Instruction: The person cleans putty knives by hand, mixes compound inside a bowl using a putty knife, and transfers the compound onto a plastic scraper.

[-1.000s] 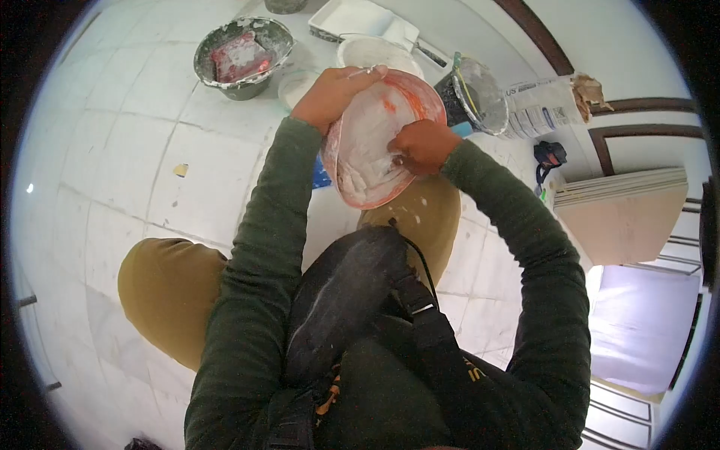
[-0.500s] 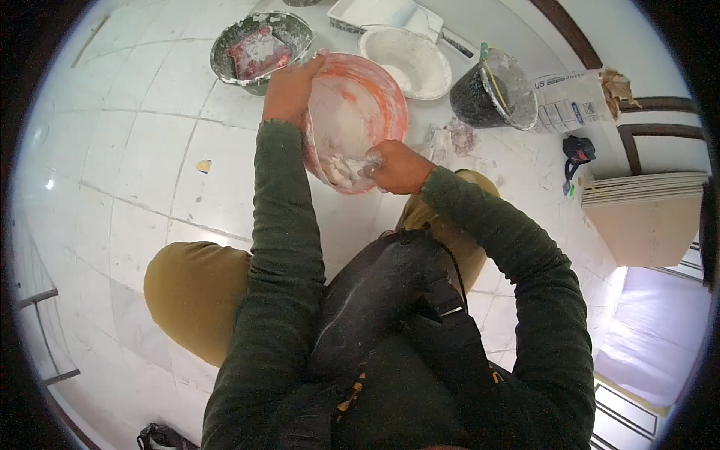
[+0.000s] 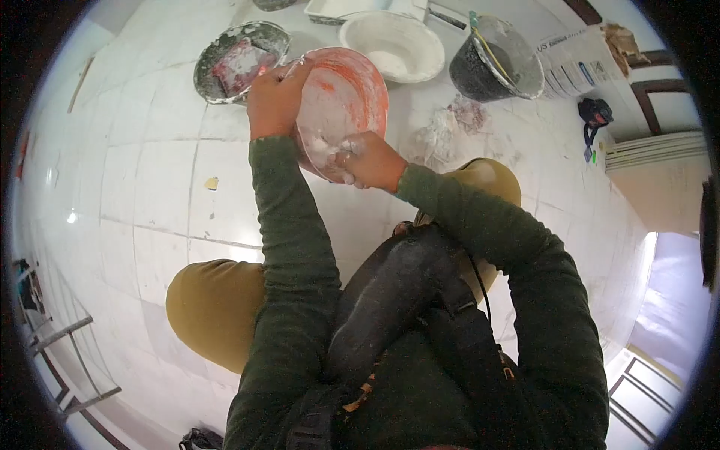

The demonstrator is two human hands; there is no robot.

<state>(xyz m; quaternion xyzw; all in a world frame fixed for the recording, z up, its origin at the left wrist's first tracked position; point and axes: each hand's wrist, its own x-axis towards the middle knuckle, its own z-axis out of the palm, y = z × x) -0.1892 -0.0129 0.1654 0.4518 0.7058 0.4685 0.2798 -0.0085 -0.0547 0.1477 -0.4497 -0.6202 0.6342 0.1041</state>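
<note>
If the left hand's [image 3: 275, 99] one-sided hold slackened, the red bowl [image 3: 371, 87], between dark tub [image 3: 211, 73] and white basin [image 3: 420, 54], could slip and spill its white mix [image 3: 327, 124]. That hand reaches forward, gripping the left rim; the right hand [image 3: 373, 163], arm bent inward, curls at the near edge, its grasp unclear.

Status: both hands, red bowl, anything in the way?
Left hand gripping red bowl by its rim; right hand at its near edge, grip unclear. White material smeared inside. Nothing visibly blocking; dark tub close by left hand.
</note>
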